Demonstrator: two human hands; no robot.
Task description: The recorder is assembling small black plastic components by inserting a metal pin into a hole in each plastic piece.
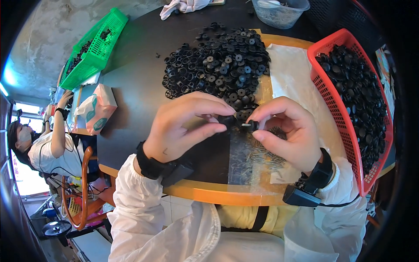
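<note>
Above the near part of the table, my left hand (pixel 179 124) pinches a small black plastic piece (pixel 226 120) between thumb and fingers. Close beside it, my right hand (pixel 291 129) grips a small black round part (pixel 254 125) with a short metal pin (pixel 246 125) pointing left toward the other piece. The two parts are nearly together; a narrow gap shows between them. Just beyond my hands lies a large heap of black plastic rings and discs with holes (pixel 218 65). Thin metal pins (pixel 264 158) lie scattered under and around my right hand.
To the right stands a red basket (pixel 322 81) full of black round caps. A clear plastic tub (pixel 279 15) with metal pieces and a pale cloth (pixel 185 6) lie at the far edge. At left are a tissue pack (pixel 102 109), a green basket (pixel 102 48) and a seated co-worker (pixel 54 146).
</note>
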